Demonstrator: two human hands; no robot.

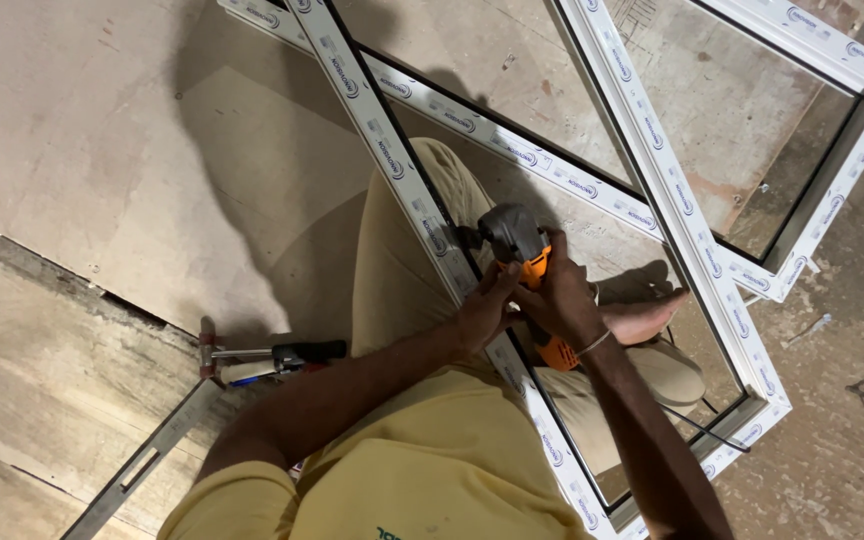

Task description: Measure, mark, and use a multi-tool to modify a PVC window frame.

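I see my right hand [560, 300] wrapped around the orange power tool [524, 262], its head against the white window frame [407, 180] across my lap — left hand [484, 312] pressed on the frame, steadying it.

You have a single view, from the camera on your head, and it looks almost straight down over your chest and lap to the floor. Your yellow shirt fills the bottom centre, very near the lens. Your left hand [484, 312] and right hand [559, 300] meet close to the middle, at arm's length. The white plastic window frame [687, 235] runs slantwise from the top edge to the lower right, cut off there. The worn brown floor [72, 130] lies farthest away, at left.
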